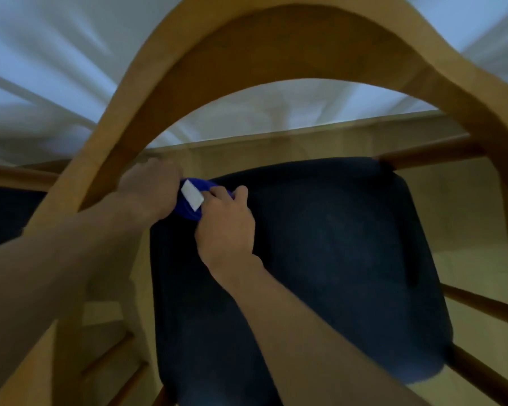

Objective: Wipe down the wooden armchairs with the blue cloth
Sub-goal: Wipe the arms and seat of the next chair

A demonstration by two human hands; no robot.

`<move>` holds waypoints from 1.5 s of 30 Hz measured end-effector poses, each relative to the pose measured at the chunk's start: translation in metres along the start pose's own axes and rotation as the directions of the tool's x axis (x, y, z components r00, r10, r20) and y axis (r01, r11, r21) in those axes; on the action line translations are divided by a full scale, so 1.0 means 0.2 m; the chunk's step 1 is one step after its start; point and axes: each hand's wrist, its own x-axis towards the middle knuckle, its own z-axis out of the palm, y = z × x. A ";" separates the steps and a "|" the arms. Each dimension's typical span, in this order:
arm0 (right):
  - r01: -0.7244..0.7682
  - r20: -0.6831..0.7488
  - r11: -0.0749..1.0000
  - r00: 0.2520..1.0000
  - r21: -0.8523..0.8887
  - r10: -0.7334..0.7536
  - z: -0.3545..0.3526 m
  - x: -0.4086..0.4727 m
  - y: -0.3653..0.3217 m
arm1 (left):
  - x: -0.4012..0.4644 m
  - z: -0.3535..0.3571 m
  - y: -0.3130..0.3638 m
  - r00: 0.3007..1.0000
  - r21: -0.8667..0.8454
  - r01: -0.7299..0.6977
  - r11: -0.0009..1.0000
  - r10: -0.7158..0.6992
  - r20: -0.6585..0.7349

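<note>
Blue cloth [189,205] bunched between both hands, above rear-left corner of dark seat cushion [320,259]. Left hand [150,190] grips one end, right hand [226,227] pinches other; probably refolding for fresh face, frame blurred. White tag [191,195] faces up. Curved backrest [247,54] arches over hands, crowding reach. White curtain [41,68] behind.

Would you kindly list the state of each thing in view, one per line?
blue cloth: bunched up, held between both hands, white tag showing.
left hand: grips the cloth beside the curved backrest.
right hand: fingers curled round the cloth.
wooden armchair: upright, seen from above through its arched backrest.
dark seat cushion: in place on the chair, nothing resting on it.
</note>
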 end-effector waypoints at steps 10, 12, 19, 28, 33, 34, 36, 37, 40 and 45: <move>-0.027 -0.330 0.993 0.944 -0.116 -0.013 -0.56 -0.05 0.89 | 0.00 -0.06 0.76 0.875 -0.130 -0.396 0.909 0.330 -0.355; -0.111 -0.358 0.989 0.931 -0.094 0.070 -0.61 -0.19 1.10 | 0.00 -0.03 1.06 0.845 -0.159 -0.477 0.865 0.401 -0.354; -0.293 -0.123 0.950 0.952 -0.109 0.279 -0.36 -0.90 1.21 | -0.61 0.42 1.26 0.848 -0.179 -0.517 0.837 0.472 -0.239; -0.234 0.040 0.962 0.972 0.139 0.231 -0.28 -1.24 1.09 | -0.92 0.50 1.07 0.826 -0.127 -0.560 0.819 0.564 -0.006; -0.321 -0.319 0.922 0.869 0.216 0.377 -0.41 -1.01 1.24 | -0.63 0.29 1.33 0.774 -0.092 -0.604 0.792 0.555 -0.304; -0.330 -0.361 0.914 0.844 0.236 0.398 -0.43 -0.98 1.29 | -0.55 0.27 1.40 0.753 -0.054 -0.618 0.784 0.571 -0.326; -0.358 -0.363 0.891 0.820 0.277 0.442 -0.44 -0.94 1.39 | -0.44 0.24 1.57 0.703 -0.005 -0.670 0.743 0.631 -0.328; -0.404 -0.336 0.874 0.811 0.269 0.478 -0.40 -0.94 1.42 | -0.40 0.25 1.64 0.683 0.004 -0.695 0.719 0.662 -0.309; -0.592 -0.300 0.790 0.733 0.159 0.610 -0.18 -1.06 1.29 | -0.42 0.34 1.67 0.636 0.025 -0.742 0.670 0.715 -0.291; -0.659 -0.127 0.675 0.678 0.332 0.724 0.08 -1.44 0.91 | -0.78 0.56 1.31 0.579 -0.074 -0.815 0.574 0.805 -0.127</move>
